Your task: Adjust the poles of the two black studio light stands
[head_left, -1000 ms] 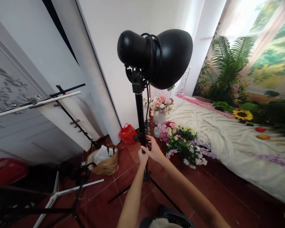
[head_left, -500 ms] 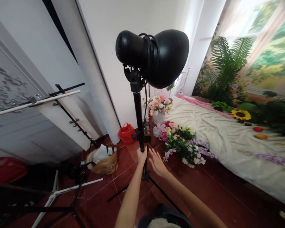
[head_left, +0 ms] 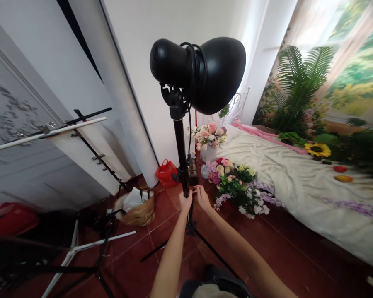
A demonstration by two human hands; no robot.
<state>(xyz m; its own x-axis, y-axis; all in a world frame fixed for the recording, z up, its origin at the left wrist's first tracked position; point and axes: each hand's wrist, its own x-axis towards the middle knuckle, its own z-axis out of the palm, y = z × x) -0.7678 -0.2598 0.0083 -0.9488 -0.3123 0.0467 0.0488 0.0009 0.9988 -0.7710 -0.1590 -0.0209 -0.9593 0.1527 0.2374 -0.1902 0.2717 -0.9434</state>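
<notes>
A black studio lamp (head_left: 217,74) with a wide dome reflector and a coiled cable tops a black light stand (head_left: 180,145) in front of me. My left hand (head_left: 185,202) is wrapped round the pole of the stand, below its upper clamp. Close beside it on the right, my right hand (head_left: 202,198) has its fingers pinched at a small dark knob on the stand's side, mostly covered by the fingertips. Lower down, the stand's legs spread over the red tiled floor.
Artificial flowers (head_left: 236,182) lie right of the stand, beside a bed with a cream blanket (head_left: 286,174). A red bag (head_left: 166,174) and a tan bag (head_left: 141,211) sit on the floor to the left. Another stand with white legs (head_left: 70,256) occupies the lower left.
My right hand has gone from spread fingers beside the pole to a pinch at the stand's knob. The left hand keeps its hold on the pole.
</notes>
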